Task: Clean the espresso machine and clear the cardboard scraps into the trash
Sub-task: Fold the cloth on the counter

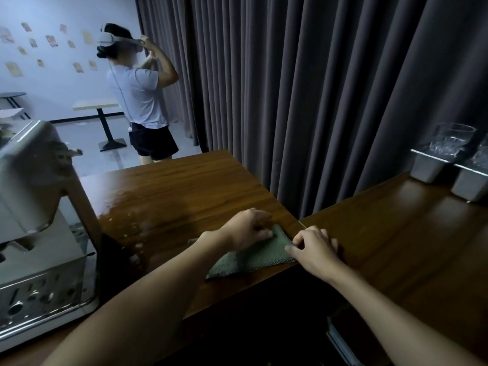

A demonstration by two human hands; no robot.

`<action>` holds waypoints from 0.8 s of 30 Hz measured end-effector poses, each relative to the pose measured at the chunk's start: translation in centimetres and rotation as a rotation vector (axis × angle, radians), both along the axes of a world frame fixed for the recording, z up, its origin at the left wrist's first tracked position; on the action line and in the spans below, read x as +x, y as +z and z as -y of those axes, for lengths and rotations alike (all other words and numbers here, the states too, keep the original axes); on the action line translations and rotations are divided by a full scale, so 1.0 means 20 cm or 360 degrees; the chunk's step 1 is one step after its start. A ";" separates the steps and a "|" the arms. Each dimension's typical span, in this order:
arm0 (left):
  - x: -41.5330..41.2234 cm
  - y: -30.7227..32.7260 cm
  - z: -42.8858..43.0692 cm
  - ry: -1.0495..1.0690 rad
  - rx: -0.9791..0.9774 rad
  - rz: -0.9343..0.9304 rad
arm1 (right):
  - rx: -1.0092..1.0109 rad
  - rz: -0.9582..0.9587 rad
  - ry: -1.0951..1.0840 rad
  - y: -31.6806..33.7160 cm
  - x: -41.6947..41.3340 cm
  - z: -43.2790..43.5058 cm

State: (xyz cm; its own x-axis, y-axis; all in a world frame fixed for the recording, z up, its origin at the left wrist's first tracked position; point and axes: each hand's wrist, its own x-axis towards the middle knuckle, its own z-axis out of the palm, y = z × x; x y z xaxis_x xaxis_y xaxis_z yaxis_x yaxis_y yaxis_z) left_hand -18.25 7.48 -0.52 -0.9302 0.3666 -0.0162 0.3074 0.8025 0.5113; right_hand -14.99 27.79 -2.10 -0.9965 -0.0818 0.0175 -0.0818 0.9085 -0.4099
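Espresso machine (34,196) stands at your far left on the tabletop (184,186), well apart from both hands. Your left hand (247,228) and right hand (314,249) each pinch an edge of the green cloth (248,262) with curled fingers. The cloth lies near the tabletop's corner. You seem to be folding or gathering it. Next, lift it and carry it left to the machine.

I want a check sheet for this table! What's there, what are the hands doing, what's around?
Surface: brown wooden table, pale scraps near the espresso machine.
Job's things: espresso machine at left; green cloth on the table corner.
Clutter: glasses on grey trays at right.
Hands: left hand and right hand both pinch the cloth.
Cables: a cord hangs down the other person's back.
Surroundings: dark curtain; the person, in a headset, stands behind.
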 end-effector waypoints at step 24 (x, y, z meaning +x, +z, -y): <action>-0.13 0.12 -0.09 -0.0394 0.0341 0.0196 | -0.0026 0.0048 -0.0246 0.00 0.13 0.03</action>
